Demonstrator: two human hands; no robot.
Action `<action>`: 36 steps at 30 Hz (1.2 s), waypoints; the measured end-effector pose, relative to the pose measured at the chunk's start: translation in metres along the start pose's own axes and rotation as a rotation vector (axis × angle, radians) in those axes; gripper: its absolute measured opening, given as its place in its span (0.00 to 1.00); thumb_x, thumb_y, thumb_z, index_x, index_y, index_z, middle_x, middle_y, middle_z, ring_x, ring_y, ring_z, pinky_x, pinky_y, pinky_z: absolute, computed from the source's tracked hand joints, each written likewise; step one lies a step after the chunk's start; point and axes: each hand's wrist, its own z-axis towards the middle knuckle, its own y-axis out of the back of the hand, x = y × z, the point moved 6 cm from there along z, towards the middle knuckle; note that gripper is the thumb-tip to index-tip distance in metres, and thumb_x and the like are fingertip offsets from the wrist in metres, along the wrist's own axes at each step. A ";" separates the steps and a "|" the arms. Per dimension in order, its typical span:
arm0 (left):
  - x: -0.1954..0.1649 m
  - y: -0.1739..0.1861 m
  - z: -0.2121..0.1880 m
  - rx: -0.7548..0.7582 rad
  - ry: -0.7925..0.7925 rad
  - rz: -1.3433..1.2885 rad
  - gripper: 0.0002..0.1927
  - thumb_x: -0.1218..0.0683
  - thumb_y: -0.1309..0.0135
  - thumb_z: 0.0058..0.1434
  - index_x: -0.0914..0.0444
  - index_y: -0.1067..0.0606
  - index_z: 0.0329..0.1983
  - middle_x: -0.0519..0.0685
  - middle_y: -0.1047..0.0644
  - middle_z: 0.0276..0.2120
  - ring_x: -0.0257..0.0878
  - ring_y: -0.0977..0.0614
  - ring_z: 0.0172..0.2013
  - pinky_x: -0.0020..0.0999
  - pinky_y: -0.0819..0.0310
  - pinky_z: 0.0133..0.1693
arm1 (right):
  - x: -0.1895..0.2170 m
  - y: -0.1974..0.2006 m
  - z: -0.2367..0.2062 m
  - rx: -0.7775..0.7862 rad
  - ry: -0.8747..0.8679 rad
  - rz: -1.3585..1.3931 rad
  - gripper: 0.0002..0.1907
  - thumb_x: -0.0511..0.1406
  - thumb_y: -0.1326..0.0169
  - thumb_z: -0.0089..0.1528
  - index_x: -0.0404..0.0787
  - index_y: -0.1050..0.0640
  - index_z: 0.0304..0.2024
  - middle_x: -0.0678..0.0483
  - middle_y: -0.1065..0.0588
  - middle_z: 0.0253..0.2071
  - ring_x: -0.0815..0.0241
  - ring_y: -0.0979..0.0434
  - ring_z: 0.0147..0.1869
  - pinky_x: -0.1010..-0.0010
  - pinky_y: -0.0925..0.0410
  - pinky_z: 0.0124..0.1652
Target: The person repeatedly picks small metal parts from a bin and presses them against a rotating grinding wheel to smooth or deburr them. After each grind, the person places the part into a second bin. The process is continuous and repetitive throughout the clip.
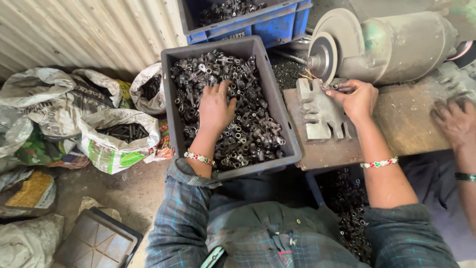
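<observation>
Nearest to me, both sleeves of a checked shirt run forward, each wrist wearing a beaded bracelet. My left hand [215,109] lies palm down in the grey crate [171,99], fingers loosely spread and dug into the heap of small metal parts [248,134] that fills it; whether a part is already caught under the palm I cannot tell. My right hand [356,97] is pressed together at the fingertips, pinching one small metal part [337,87] at the far edge of the wooden bench [411,124], just beside the grinding wheel [322,57]. A notched metal rest [320,111] lies on the bench under that hand. Another person's hand [453,121] rests flat at the bench's right edge.

These parts look like dark forged steel: stiff, dense for their size, probably a little oily, so they would slip. I judge the shank end the safest place to grip, well back from the wheel.

Farther off, a blue crate [277,25] holds more parts, the motor housing [396,42] sits behind the wheel, and sacks [114,144] slump on the floor at left.
</observation>
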 end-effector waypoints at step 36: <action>0.010 -0.008 -0.020 0.087 -0.026 0.041 0.21 0.50 0.39 0.58 0.57 0.25 0.54 0.53 0.18 0.43 0.53 0.24 0.51 0.47 0.31 0.53 | 0.098 0.052 -0.141 -0.515 1.025 -0.496 0.08 0.36 0.27 0.60 0.47 0.13 0.41 0.60 0.19 0.40 0.59 0.25 0.39 0.65 0.31 0.40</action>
